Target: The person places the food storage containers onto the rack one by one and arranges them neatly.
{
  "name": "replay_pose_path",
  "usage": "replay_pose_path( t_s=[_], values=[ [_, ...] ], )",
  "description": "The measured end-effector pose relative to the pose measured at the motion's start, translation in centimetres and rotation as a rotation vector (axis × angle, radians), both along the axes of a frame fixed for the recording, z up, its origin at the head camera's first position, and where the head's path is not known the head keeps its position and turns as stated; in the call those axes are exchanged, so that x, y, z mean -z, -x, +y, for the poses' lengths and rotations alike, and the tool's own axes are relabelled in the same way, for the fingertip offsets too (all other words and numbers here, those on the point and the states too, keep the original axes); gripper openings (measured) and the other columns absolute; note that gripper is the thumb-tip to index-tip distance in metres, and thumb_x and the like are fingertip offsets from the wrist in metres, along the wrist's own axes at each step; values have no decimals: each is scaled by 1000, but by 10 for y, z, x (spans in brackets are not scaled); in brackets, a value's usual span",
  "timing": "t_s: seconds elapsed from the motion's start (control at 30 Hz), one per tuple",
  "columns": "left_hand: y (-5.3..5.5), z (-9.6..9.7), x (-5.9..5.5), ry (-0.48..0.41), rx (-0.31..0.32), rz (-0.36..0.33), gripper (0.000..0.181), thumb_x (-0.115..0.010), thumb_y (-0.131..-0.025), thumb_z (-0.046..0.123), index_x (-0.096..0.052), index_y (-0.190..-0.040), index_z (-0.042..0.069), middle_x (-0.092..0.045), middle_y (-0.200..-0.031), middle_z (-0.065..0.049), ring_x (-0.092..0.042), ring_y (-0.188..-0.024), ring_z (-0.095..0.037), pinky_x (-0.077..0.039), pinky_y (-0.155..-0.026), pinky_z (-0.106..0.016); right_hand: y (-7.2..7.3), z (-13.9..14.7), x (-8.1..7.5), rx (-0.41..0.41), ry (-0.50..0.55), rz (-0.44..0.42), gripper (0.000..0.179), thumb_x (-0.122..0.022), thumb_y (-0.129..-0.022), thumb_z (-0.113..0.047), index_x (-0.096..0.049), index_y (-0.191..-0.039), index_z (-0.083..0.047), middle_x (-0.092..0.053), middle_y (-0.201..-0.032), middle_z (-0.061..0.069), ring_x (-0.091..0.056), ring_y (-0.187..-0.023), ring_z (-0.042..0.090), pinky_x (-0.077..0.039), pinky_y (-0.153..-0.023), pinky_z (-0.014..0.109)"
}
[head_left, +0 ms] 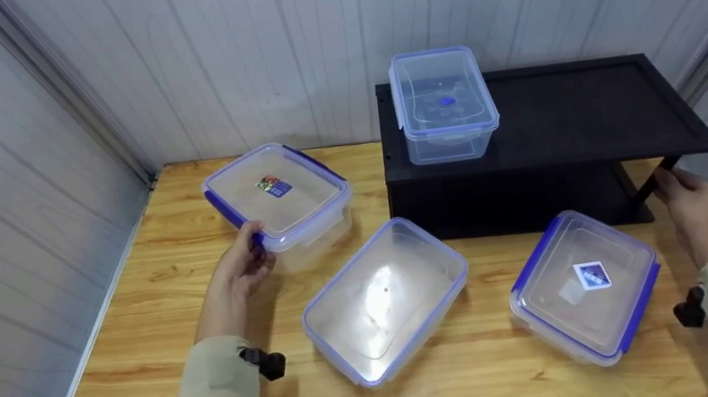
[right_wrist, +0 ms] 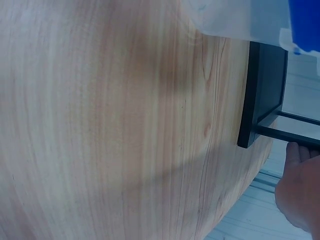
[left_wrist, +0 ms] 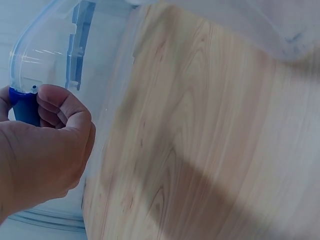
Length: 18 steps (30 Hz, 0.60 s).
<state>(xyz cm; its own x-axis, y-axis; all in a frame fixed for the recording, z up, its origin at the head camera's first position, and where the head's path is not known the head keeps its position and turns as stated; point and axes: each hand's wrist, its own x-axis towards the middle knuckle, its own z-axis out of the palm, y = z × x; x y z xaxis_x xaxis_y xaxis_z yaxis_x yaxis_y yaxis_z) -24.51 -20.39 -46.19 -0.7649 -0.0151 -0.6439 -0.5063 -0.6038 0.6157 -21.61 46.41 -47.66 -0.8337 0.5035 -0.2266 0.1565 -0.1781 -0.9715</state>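
Note:
My left hand (head_left: pixel 240 263) pinches the near left corner of a clear food container (head_left: pixel 279 199) with a blue-edged lid and a fruit label. In the left wrist view, the thumb and curled fingers of that hand (left_wrist: pixel 55 135) hold the container's blue latch (left_wrist: pixel 25 107). At the far right, my right hand (head_left: pixel 696 208) grips the front post (head_left: pixel 651 181) of a low two-tier black shelf (head_left: pixel 575 114). The right wrist view has the fingers of this hand (right_wrist: pixel 302 185) against the dark post (right_wrist: pixel 285 135); part of the hand is cut off by the frame.
One lidded container (head_left: pixel 446 106) stands on the shelf's top left. On the wooden table (head_left: pixel 148 288), a larger container (head_left: pixel 384 300) lies front middle, and another with blue latches (head_left: pixel 585 290) sits right, before the shelf. Pale panel walls (head_left: pixel 245 52) enclose the back and sides.

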Motion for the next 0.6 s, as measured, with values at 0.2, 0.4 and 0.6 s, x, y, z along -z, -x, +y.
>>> replay_pose_path(
  t_s=[0.2, 0.4, 0.6],
  values=[
    [-5, -11, -1, 1, 13, -1, 26, -66, -88, 25, -52, -102, 8, -63, -76, 0, -52, -65, -8, -46, -65, -16, 2, -1, 1, 8, -19, 15, 63, -68, -89, -17, -37, -140, 3, -50, -138, 5, -66, -100, 9, -47, -89, 16],
    [-10, -21, -1, -47, -6, 0, 29, -65, -89, 25, -49, -107, 8, -63, -81, -1, -54, -68, -9, -45, -68, -16, 4, 1, 3, 19, -24, 9, 63, -67, -90, -17, -36, -140, 2, -43, -143, 9, -65, -101, 7, -46, -90, 17],
    [-14, -30, -7, -61, -3, 47, 27, -63, -89, 23, -50, -107, 8, -63, -83, -1, -55, -69, -9, -45, -65, -17, 3, 3, 2, 3, 19, 21, 61, -68, -89, -16, -38, -139, 2, -57, -130, 0, -60, -110, 15, -47, -87, 17]
  ],
)
